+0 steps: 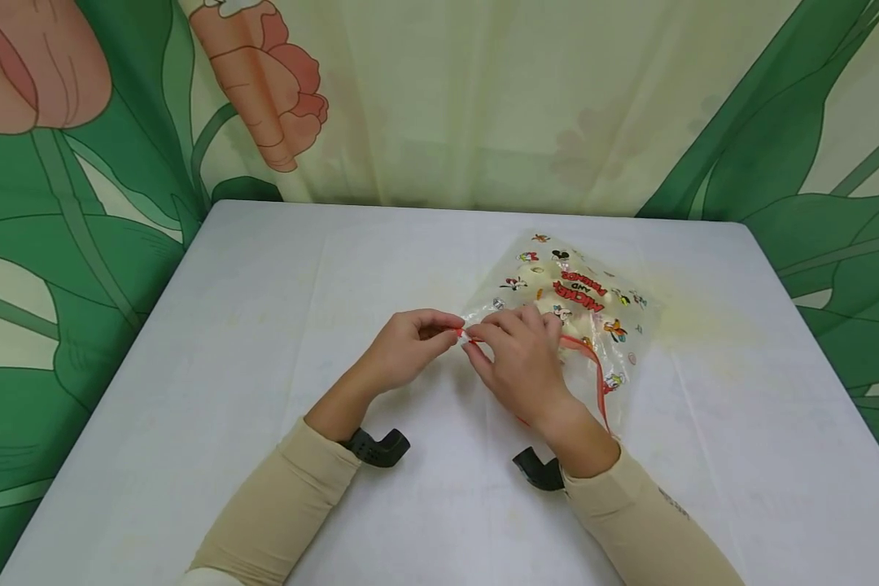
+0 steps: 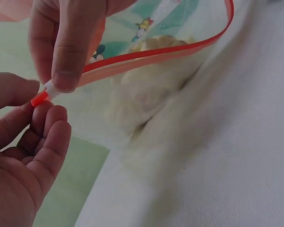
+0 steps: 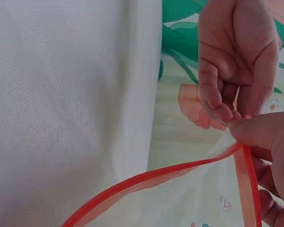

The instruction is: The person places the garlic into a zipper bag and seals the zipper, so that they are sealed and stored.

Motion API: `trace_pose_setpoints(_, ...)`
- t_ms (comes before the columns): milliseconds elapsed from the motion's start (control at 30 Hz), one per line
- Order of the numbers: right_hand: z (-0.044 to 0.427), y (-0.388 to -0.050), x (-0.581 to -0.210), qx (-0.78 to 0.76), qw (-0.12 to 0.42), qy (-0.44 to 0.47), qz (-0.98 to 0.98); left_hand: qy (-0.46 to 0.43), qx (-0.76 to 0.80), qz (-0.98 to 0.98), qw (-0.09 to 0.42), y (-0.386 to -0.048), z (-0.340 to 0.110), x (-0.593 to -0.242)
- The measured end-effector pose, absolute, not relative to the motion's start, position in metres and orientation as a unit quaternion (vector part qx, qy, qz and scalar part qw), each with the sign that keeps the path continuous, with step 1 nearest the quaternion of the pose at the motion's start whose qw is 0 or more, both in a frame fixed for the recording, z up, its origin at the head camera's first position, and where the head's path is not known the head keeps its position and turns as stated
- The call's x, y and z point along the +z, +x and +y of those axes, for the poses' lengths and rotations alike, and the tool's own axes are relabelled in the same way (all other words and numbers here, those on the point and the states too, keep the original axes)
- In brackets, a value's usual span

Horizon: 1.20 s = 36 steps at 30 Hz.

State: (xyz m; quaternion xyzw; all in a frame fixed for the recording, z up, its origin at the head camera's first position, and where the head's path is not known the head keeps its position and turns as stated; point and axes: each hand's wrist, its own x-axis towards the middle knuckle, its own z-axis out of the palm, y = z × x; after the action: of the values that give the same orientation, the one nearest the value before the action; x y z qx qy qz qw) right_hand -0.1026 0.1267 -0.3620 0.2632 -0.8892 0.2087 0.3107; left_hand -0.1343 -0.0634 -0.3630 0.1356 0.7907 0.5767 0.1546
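Note:
A clear zip bag [image 1: 593, 285] with cartoon figures and red "Mickey and Friends" lettering lies right of the table's middle, its mouth toward me. Something pale and cream-coloured [image 2: 154, 87] shows inside, its kind unclear. Along the mouth runs a red zip strip [image 1: 595, 364], bowed apart in both wrist views. My left hand [image 1: 410, 348] pinches the red end [image 2: 39, 98] of the strip at the bag's left corner. Right beside it, my right hand [image 1: 522, 358] pinches the strip at a small white slider [image 2: 50, 89], partly covered by the thumb. The fingertips of both hands nearly meet.
A white cloth covers the table [image 1: 190, 391]. Behind it hangs a curtain [image 1: 469, 106] with large printed green leaves and flowers. Black wrist cameras [image 1: 378, 448] sit on both wrists, above the table between the forearms.

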Motion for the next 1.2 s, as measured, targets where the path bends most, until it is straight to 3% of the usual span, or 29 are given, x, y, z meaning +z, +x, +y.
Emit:
trace_pose_setpoints(233,0.124,-0.104,-0.366,0.194,0.331,0.267,-0.884,0.146,0.574,0.791,0.151,-0.136,-0.061,-0.362)
trace_pose_setpoints(933,0.150,-0.096,-0.366,0.109,0.372,0.299,-0.872,0.034,0.605,0.780,0.156,-0.139,-0.061,-0.355)
trace_pose_setpoints(1200,0.166,-0.088,-0.362,0.116,0.365,0.292,-0.877,0.071,0.580,0.797,0.152,-0.138,-0.065,-0.358)
